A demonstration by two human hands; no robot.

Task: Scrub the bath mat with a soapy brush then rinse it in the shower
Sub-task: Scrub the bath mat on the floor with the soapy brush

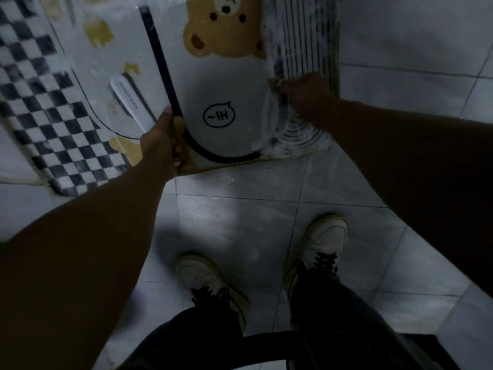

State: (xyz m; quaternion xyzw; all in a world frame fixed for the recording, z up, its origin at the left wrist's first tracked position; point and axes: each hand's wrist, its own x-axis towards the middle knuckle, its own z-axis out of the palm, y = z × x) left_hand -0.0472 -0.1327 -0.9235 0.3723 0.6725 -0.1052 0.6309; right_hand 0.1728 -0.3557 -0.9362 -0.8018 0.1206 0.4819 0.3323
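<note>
Our left hand (162, 141) grips one edge of the bear mat (226, 84), our right hand (302, 93) the other. The brush (130, 102) lies alongside

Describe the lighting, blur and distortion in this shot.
Head view: dim and underexposed overall, with both forearms nearly black toward the frame edges; a pale patch brightens the floor tiles mid-frame; the checkered mat at the left is smeared soft, while the bear mat, gripped by the left hand and right hand, stays readable; the wide-angle lens bends the tile lines near the edges.
</note>
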